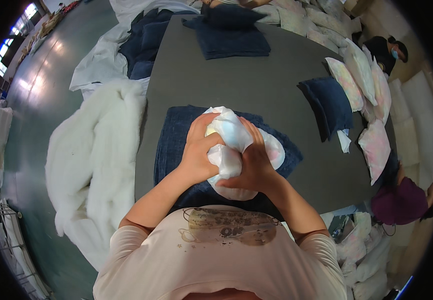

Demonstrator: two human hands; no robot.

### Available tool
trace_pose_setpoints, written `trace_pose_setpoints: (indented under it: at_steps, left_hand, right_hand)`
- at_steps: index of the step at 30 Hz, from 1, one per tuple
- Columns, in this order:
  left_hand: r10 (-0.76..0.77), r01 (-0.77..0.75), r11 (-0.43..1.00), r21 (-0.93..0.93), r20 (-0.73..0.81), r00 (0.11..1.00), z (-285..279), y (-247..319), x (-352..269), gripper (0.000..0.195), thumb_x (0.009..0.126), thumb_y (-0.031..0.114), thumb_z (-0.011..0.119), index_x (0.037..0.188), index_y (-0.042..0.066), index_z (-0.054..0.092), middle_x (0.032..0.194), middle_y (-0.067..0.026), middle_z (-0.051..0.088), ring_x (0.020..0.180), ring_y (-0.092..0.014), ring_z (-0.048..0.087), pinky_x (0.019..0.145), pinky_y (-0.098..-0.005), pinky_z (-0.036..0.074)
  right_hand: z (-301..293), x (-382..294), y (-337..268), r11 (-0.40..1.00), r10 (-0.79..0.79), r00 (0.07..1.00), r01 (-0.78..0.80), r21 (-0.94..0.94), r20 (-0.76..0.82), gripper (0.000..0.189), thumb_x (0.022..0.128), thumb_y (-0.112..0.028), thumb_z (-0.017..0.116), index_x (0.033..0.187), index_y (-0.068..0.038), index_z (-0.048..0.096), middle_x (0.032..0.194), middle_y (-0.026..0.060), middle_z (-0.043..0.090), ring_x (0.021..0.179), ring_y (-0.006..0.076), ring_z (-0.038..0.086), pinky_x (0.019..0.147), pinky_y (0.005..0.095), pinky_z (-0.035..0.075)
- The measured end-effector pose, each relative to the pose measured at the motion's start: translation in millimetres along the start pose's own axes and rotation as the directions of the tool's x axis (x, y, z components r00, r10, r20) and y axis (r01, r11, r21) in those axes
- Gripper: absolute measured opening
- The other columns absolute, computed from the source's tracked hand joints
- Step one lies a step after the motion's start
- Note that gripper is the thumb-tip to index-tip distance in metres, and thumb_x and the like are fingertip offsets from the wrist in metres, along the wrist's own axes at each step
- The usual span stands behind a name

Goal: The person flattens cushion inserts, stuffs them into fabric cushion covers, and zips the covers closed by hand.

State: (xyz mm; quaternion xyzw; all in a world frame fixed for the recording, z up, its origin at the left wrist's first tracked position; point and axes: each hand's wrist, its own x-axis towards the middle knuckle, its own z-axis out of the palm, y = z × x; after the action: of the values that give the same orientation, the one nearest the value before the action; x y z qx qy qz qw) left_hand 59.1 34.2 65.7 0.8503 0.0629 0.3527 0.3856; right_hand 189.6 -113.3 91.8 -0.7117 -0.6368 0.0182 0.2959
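Note:
A white pillow insert [228,129] with pale coloured patches shows through as a squeezed bundle between my hands. My left hand [201,146] grips its left side, the thumb pressed across the front. From the right, my right hand [255,161] clasps it with spread fingers, and part of the insert bulges out past that hand. Under the bundle lies a stack of dark blue fabric cushion covers [175,138], close to my body on the dark grey table [216,82]. The underside of the insert is hidden.
White fibre batting [96,157] is heaped along the left table edge. Navy covers [235,41] lie at the far end, near another person. A navy cushion [328,107] and several patterned inserts [375,150] sit on the right. Two more people [400,202] are beyond.

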Motion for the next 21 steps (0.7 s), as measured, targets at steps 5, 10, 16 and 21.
trace_pose_setpoints:
  at_steps: [5,10,16,21]
  left_hand:
    - [0.214,-0.212,0.977,-0.032,0.194,0.957,-3,-4,29,0.07,0.059,0.02,0.088,0.125,0.012,0.065,0.144,-0.0222,0.048,0.137,-0.042,0.043,0.114,-0.053,0.035]
    - [0.166,-0.131,0.976,-0.173,0.207,0.964,5,2,47,0.096,0.053,0.026,0.091,0.142,0.014,0.058,0.149,-0.0196,0.046,0.142,-0.042,0.036,0.118,-0.0544,0.032]
    - [0.06,0.007,0.975,-0.22,0.3,0.952,32,5,51,0.049,0.061,0.005,0.08,0.109,0.006,0.073,0.123,-0.0098,0.062,0.125,-0.033,0.05,0.107,-0.0444,0.04]
    - [0.15,-0.115,0.981,-0.156,0.236,0.96,40,19,46,0.048,0.069,0.004,0.079,0.115,0.009,0.071,0.122,-0.0076,0.063,0.12,-0.031,0.055,0.105,-0.0422,0.044]
  right_hand:
    - [18,-32,23,0.779,0.444,0.891,-0.329,0.534,-0.1,0.093,0.069,-0.023,0.092,0.144,-0.003,0.042,0.136,0.0161,0.056,0.13,0.0299,0.055,0.109,0.0433,0.046]
    - [4,-49,29,0.443,0.575,0.811,-0.419,0.793,0.108,0.1,0.065,-0.011,0.09,0.151,-0.008,0.037,0.147,0.0121,0.049,0.137,0.0279,0.049,0.115,0.0412,0.042]
    - [-32,-48,3,0.952,0.214,0.915,-0.117,0.284,-0.342,0.122,0.061,-0.033,0.094,0.152,0.011,0.026,0.148,0.0321,0.039,0.141,0.0489,0.036,0.117,0.0569,0.033]
    - [-42,-22,-7,0.973,0.13,0.964,-0.169,-0.155,-0.234,0.114,0.059,-0.035,0.095,0.15,0.005,0.039,0.129,0.0238,0.057,0.116,0.0404,0.056,0.103,0.0507,0.045]
